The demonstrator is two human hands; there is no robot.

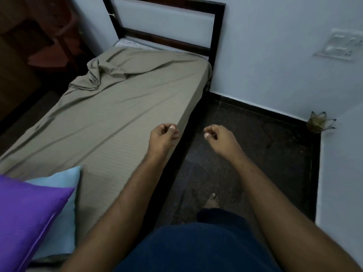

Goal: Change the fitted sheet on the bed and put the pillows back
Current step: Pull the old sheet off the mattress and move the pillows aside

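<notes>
An olive-grey fitted sheet [117,114] covers the mattress and is bunched in folds toward the far left corner. A strip of striped mattress [129,44] shows bare at the headboard end. A purple pillow [25,216] lies on a light blue pillow [60,222] at the near left of the bed. My left hand [164,134] hovers over the right edge of the bed, fingers curled, with nothing seen in it. My right hand [218,136] is held out over the floor beside the bed, fingers curled and holding nothing.
The black-framed headboard [216,30] with a white panel stands against the wall. Dark floor [245,154] runs along the bed's right side, where my bare foot [212,201] stands. A small withered object [319,122] lies in the floor corner. Brown furniture [39,36] stands at the far left.
</notes>
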